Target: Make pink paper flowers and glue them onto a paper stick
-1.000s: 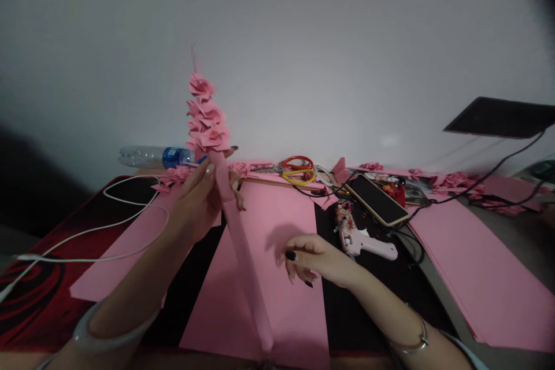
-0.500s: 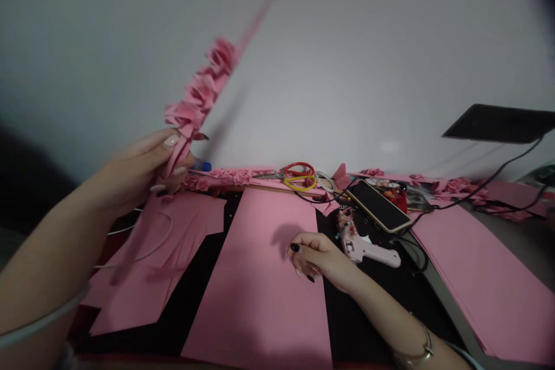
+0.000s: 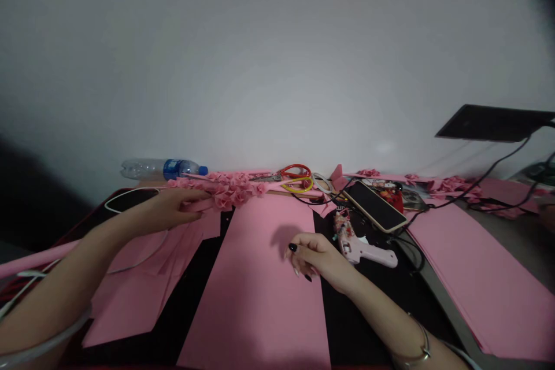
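Note:
My left hand is closed round the stem of a pink paper flower branch, at the back left of the table. Its folded blossoms lie among other pink paper flowers by the wall, and a pink rolled stem shows behind my left forearm. My right hand hovers above a large pink paper sheet, casting a shadow on it. Its fingers are loosely curled and apart, with nothing visible in them. Right of that hand lies a pale pink glue gun.
Cut pink paper pieces lie at left, and a paper stack at right. Along the wall are a plastic bottle, scissors and more paper flowers. A phone, black cables and a dark panel are on the right.
My left hand has lowered the flower branch from upright in front of the wall down onto the back of the table. The bottle has come into view. My right hand has hardly moved.

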Demonstrator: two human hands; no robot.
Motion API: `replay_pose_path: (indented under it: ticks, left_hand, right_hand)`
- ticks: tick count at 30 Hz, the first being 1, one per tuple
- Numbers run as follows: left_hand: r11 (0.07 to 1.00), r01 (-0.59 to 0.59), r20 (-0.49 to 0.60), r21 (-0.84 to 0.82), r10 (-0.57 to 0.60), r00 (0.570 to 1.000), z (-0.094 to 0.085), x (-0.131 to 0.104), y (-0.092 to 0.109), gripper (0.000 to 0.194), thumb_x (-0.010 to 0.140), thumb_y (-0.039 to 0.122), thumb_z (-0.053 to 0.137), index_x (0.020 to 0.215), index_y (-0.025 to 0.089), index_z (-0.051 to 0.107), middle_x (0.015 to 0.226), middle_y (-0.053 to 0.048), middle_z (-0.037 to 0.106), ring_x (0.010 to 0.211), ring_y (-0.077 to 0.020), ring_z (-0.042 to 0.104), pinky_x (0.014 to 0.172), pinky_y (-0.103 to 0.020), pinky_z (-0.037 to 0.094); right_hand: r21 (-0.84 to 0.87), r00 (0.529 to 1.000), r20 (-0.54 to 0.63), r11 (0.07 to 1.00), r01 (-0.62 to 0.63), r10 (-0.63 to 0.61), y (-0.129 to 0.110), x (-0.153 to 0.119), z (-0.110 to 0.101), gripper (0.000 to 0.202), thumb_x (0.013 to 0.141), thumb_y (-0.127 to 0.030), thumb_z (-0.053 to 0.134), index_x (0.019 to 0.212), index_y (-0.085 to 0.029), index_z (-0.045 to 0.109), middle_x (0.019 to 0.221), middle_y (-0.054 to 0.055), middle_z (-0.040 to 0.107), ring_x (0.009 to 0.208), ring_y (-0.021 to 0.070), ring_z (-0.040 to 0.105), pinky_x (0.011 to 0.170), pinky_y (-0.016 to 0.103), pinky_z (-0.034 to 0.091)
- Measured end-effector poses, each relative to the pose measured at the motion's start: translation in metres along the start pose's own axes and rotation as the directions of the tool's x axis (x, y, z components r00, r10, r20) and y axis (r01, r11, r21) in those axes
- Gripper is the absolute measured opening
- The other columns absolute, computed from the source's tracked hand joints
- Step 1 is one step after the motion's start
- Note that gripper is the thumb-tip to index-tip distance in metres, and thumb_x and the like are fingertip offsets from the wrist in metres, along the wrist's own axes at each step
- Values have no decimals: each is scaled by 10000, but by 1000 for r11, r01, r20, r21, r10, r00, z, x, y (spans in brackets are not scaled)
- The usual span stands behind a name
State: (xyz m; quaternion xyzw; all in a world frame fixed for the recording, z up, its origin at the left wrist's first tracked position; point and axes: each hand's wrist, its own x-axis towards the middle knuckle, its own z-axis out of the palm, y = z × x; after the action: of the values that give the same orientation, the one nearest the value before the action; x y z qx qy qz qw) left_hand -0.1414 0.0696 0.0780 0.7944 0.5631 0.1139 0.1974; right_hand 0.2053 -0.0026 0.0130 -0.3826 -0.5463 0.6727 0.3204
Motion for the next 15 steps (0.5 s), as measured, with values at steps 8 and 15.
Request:
replay_pose_path:
  ticks: [8,15]
  left_hand:
    - [999,-42,0,-14,42,999,26,-4,-33,438,798,329,505,1160,151,677,1164,-130,699,1001,-265,633,891,-361,462]
    - [988,-138,-59,66,142,988,26,4,-45,395,836,362,462,1036,163,738,1026,-130,695,934,-244,613,870,-341,458]
  right_hand:
    - [-16,1000,-2,1000,-3,3,2,2,-1,246,836,-358,589,778,-124,637,520,-28,586,362,43,386,372,193,225]
    - [-26,1000,-5,1000,-14,14,2,1,0,270,839,-382,586,776,-124,631,522,-29,587,356,42,384,368,197,215]
